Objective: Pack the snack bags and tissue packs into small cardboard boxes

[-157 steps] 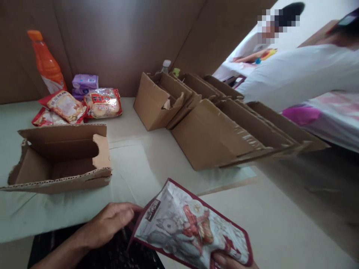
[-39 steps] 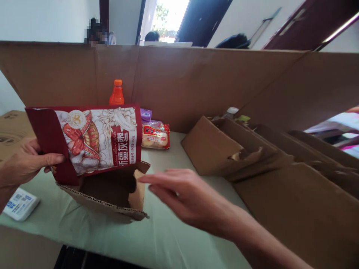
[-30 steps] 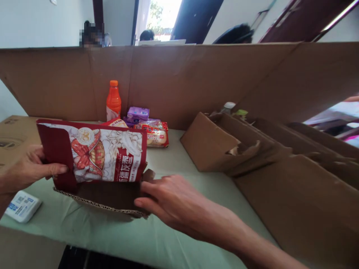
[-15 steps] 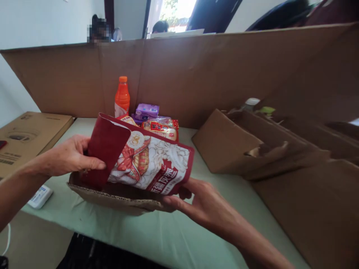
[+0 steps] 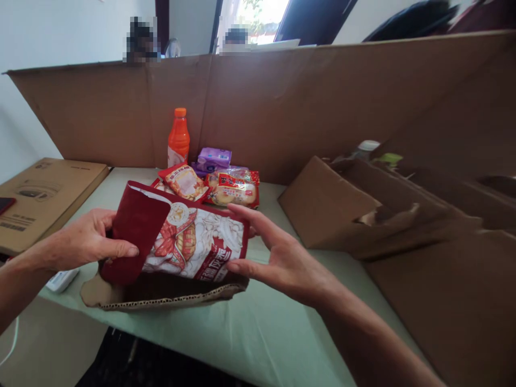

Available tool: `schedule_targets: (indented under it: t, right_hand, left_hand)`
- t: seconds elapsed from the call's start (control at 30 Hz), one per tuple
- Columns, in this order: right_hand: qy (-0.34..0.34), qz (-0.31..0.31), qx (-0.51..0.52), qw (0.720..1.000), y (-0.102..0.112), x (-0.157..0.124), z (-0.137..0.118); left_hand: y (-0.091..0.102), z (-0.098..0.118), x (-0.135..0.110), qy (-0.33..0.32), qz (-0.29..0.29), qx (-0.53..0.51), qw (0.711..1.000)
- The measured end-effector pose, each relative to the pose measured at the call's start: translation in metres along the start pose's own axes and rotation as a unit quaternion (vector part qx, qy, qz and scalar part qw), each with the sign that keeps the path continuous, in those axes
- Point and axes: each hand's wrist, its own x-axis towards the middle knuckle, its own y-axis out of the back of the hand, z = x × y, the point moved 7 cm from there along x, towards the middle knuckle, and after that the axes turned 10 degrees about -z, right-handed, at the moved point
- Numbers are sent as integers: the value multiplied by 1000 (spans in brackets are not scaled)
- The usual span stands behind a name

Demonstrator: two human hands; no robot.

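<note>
A dark red and white snack pouch (image 5: 189, 242), its left end folded over, lies tilted over a small open cardboard box (image 5: 169, 303). My left hand (image 5: 86, 239) grips the folded end, thumb in front and fingers behind. At the other end, my right hand (image 5: 278, 258) spans the pouch's edge, its thumb low on the front and its fingers at the top edge, partly hidden behind. The pouch covers much of the box's opening. Just behind it lie a small red snack packet (image 5: 186, 181) and a clear bag of rice crackers (image 5: 234, 189).
An orange bottle (image 5: 178, 140) and purple tissue packs (image 5: 214, 157) stand before a cardboard partition (image 5: 282, 102). Open cardboard boxes (image 5: 334, 209) line the right side. On the left are a flat carton (image 5: 48, 199) and a white device (image 5: 62, 279). Other people's heads show beyond the partition.
The pouch has moved left and lower over the box. My right hand has shifted from the pouch's bottom corner up around its right end. The small red packet shows more fully.
</note>
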Motion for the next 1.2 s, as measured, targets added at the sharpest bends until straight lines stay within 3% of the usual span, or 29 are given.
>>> schedule_targets:
  t: [0.17, 0.4, 0.63, 0.77, 0.87, 0.93, 1.03, 1.1, 1.2]
  right_hand:
    - [36, -69, -17, 997, -4, 9, -8]
    - [63, -131, -145, 979, -14, 27, -32]
    - [79, -65, -144, 984, 1, 28, -43]
    - [75, -78, -155, 982, 0, 29, -40]
    - [89, -120, -179, 972, -16, 29, -40]
    - [92, -157, -198, 963, -31, 29, -42]
    - [74, -257, -229, 936, -57, 30, -43]
    - [57, -316, -245, 915, -68, 31, -44]
    - [38, -352, -265, 897, -70, 35, -45]
  left_hand:
    - [-9, -7, -19, 19, 23, 57, 998]
    - [-32, -30, -18, 33, 27, 72, 996]
    - [-37, -19, -14, -13, 91, 54, 994]
    - [-39, -24, -2, -5, 41, 30, 999]
    - [-38, -34, 0, 70, -11, 123, 990]
    - [-35, -34, -4, 88, -15, 195, 977]
    - [-24, -23, -20, 50, 52, 280, 957]
    - [-17, -15, -38, 12, 135, 316, 939]
    - [-13, -13, -71, -57, 263, 332, 904]
